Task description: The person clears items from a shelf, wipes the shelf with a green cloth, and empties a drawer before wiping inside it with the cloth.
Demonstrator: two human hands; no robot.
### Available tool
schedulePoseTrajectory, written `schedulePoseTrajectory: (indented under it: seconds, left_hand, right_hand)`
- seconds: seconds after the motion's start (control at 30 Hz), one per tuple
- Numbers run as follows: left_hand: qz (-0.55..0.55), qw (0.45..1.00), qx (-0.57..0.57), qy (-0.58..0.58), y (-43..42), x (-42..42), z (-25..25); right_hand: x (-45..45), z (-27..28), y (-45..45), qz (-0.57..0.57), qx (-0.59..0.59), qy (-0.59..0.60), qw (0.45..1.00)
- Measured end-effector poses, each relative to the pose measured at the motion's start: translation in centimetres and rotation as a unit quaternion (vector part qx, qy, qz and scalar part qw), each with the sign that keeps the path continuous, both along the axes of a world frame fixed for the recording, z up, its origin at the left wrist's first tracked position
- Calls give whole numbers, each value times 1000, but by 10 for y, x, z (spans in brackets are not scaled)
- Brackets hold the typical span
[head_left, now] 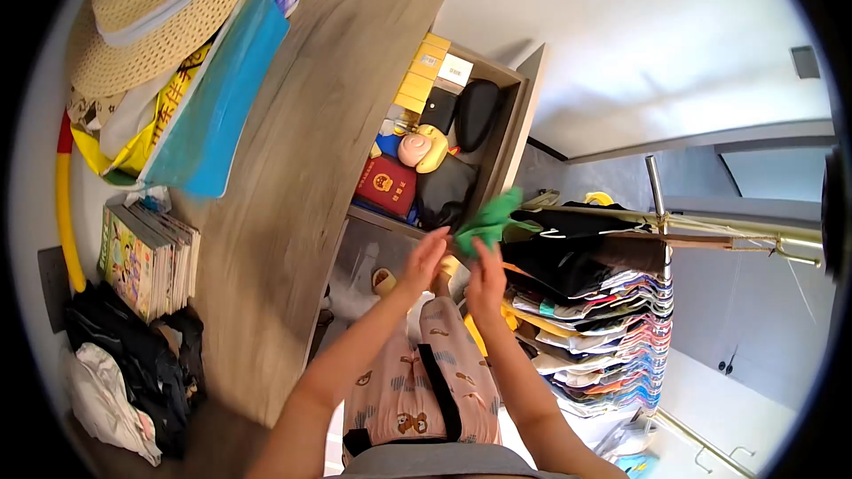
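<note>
Just in front of an open drawer [508, 160], my right hand [486, 277] holds a crumpled green item [488, 223], its fingers closed on the lower edge. Close beside it on the left is my left hand [425, 259], its fingertips near the green item; whether they touch it is unclear. Inside the drawer lie a dark red booklet [387, 184], a yellow and pink round toy [424, 148], yellow boxes [422, 73], a white box [455, 69], a black oval case [477, 115] and a dark pouch [445, 186].
The wooden top [302, 98] holds a straw hat [158, 13], a blue bag [213, 106], stacked magazines [151, 257] and dark cloth [133, 346]. Many clothes [603, 328] hang on a rack at the right. A slipper [383, 281] is on the floor.
</note>
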State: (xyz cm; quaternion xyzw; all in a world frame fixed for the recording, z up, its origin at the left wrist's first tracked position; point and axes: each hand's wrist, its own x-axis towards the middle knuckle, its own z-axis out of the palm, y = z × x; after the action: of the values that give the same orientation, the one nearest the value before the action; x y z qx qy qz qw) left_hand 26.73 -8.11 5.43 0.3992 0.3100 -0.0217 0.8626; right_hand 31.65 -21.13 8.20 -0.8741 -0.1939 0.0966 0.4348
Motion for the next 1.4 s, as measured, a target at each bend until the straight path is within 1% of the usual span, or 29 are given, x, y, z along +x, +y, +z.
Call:
schedulePoseTrajectory:
  seconds: [0.03, 0.07, 0.1, 0.17, 0.2, 0.27, 0.3, 0.33, 0.37, 0.4, 0.47, 0.53, 0.63, 0.73, 0.8, 0.9, 1.0, 1.03, 1.07, 1.13, 1.17, 1.2, 1.27, 1.3, 1.4]
  left_hand:
    - [27, 977, -210, 36, -5, -3, -1]
    - [53, 908, -411, 68, -9, -7, -1]
    - [88, 918, -385, 32, -12, -13, -10]
    - [161, 930, -327, -40, -18, -30, -40]
    - [236, 935, -263, -13, -19, -37, -49]
    - [379, 915, -130, 49, -23, -52, -58]
    - [382, 920, 28, 79, -20, -56, -49]
    - [372, 903, 187, 108, -11, -57, -31]
    - [351, 862, 340, 138, -2, -57, -21]
    - [278, 839, 438, 163, 8, -55, -27]
    - [115, 758, 606, 209, 27, -42, -44]
    - [43, 642, 752, 142, 46, -8, -59]
    - [66, 646, 741, 174, 27, 7, -85]
    - [-39, 653, 736, 177, -23, 15, -85]
    - [-83, 659, 732, 155, -58, 25, -82]
    - [-56, 694, 714, 80, -92, 37, -73]
    - [-108, 736, 659, 110, -78, 46, -64]
    - [-67, 759, 640, 98, -71, 48, -63]
    - [-23, 799, 591, 106, -66, 54, -62]
    - [58, 869, 476, 122, -58, 69, -42]
    - [52, 903, 423, 60, -60, 76, -48]
    - [-29, 935, 351, 38, -63, 85, -52]
    - [-99, 914, 393, -9, -85, 97, -87]
    - [-76, 936, 343, -6, -84, 105, -91]
    - [-90, 945, 315, -11, -73, 113, -100]
  right_hand:
    - [0, -2, 1, 102, -25, 2, 994]
    - [0, -5, 2, 203, -49, 5, 978]
    - [3, 7, 15, 258, -12, 2, 966]
    - [20, 1, 16, 299, 77, 72, 949]
    - [32, -3, 17, 318, 120, 107, 934]
    - [62, -17, 25, 228, 80, -57, 969]
    - [82, -27, 28, 164, 14, -128, 978]
    - [103, -40, 33, 96, -51, -199, 974]
    - [121, -55, 37, 39, -98, -236, 966]
    - [136, -69, 41, -18, -145, -272, 951]
    - [156, -87, 41, -3, -127, -247, 961]
    - [163, -94, 35, 7, -111, -218, 970]
    - [168, -94, 30, 12, -84, -189, 978]
    - [166, -95, 19, 9, -70, -173, 982]
    - [167, -99, 10, 15, -73, -175, 982]
    - [170, -96, 4, 15, -62, -171, 983]
    - [171, -94, 3, 6, -43, -136, 990]
    - [176, -95, 2, 2, -34, -120, 992]
    - [182, -97, 1, -3, -25, -104, 994]
    - [204, -94, 3, -15, 15, -95, 995]
    - [216, -92, 4, -21, 33, -90, 995]
    - [229, -89, 6, -29, 46, -64, 996]
    - [258, -82, 15, -39, 79, -18, 996]
    - [271, -82, 18, -33, 101, 16, 994]
    - [286, -101, 31, -9, 103, -30, 994]
